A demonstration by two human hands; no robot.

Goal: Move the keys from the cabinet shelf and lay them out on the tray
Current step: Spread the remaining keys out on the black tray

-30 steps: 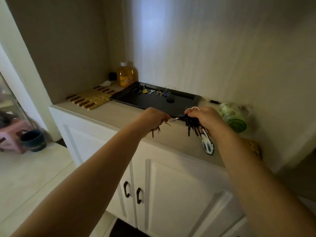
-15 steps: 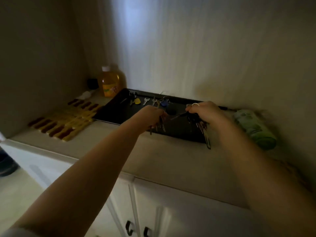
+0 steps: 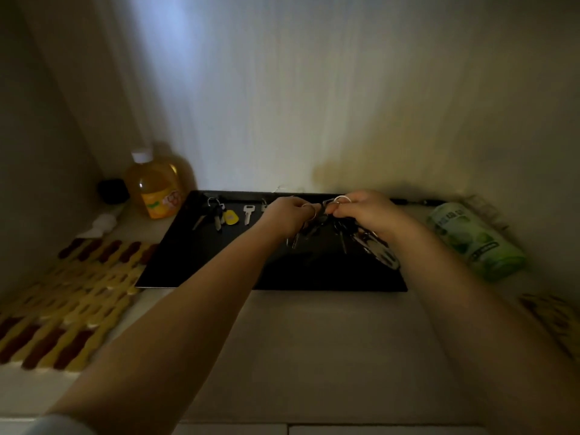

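Note:
A black tray (image 3: pixel 201 265) lies on the counter against the back wall. On its far left part rest a key bunch with a yellow tag (image 3: pixel 216 213) and a single silver key (image 3: pixel 248 212). Both hands hover over the tray's far middle. My left hand (image 3: pixel 287 215) pinches a ring with a few dark keys hanging below it. My right hand (image 3: pixel 365 211) grips a larger bunch of keys (image 3: pixel 361 238) with a white-and-black fob dangling toward the tray's right side. The two bunches touch between my fingertips.
An orange-liquid bottle (image 3: pixel 157 186) stands left of the tray, with a small dark object (image 3: pixel 113 191) behind it. A yellow-and-brown slatted mat (image 3: pixel 69 296) covers the counter's left. A green roll (image 3: pixel 477 240) lies right of the tray. Cabinet doors sit below.
Both hands have moved forward from the counter's front edge to above the tray's far part, carrying the keys. The view has come closer to the counter.

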